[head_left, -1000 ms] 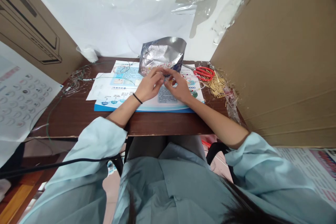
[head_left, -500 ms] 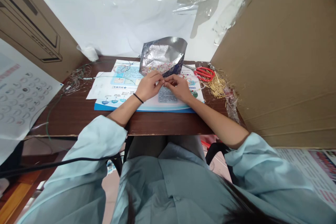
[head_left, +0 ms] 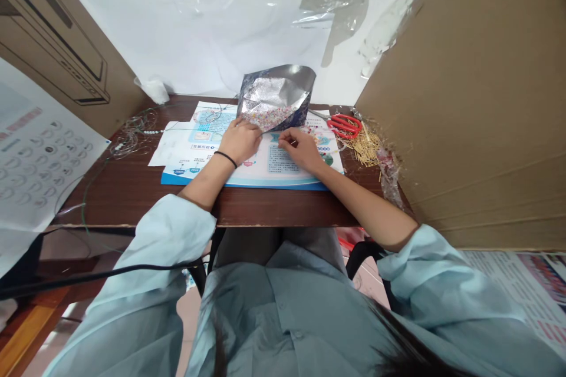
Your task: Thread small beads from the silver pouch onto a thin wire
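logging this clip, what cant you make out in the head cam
Head view:
- right hand: fingers hide whether it holds anything
- beads in the foil pouch: too small to count, pouch hides others
- leaflet under the left hand: hand hides it
- printed sheet: cut off by left edge

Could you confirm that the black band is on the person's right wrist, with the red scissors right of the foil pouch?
Wrong wrist: the head view shows the black band on the left wrist. The red scissors do lie right of the foil pouch.
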Action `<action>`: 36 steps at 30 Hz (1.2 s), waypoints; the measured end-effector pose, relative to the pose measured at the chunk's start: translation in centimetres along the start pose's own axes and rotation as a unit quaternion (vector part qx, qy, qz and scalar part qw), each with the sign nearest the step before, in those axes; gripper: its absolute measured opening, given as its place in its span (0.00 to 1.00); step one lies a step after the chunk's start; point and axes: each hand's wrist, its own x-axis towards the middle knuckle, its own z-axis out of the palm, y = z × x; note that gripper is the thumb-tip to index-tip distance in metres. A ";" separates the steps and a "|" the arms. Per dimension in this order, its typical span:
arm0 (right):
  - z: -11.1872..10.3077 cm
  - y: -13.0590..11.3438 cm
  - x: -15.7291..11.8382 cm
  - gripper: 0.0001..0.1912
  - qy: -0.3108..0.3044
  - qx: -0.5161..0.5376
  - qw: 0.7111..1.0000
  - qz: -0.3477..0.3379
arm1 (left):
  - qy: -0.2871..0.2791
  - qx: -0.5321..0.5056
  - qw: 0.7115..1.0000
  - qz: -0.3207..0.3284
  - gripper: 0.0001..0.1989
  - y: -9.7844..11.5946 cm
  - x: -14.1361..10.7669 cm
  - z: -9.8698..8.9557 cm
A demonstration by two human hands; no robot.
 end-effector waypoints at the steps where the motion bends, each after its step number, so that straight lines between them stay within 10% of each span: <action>1: 0.0 0.0 0.0 0.02 0.000 0.003 1.000 0.001 | 0.002 -0.001 1.000 -0.003 0.14 0.0 0.0 -0.1; 36: -0.1 -0.7 -0.2 0.02 -0.030 0.011 0.999 0.007 | 0.002 -0.035 0.998 -0.060 0.12 -0.6 0.0 0.0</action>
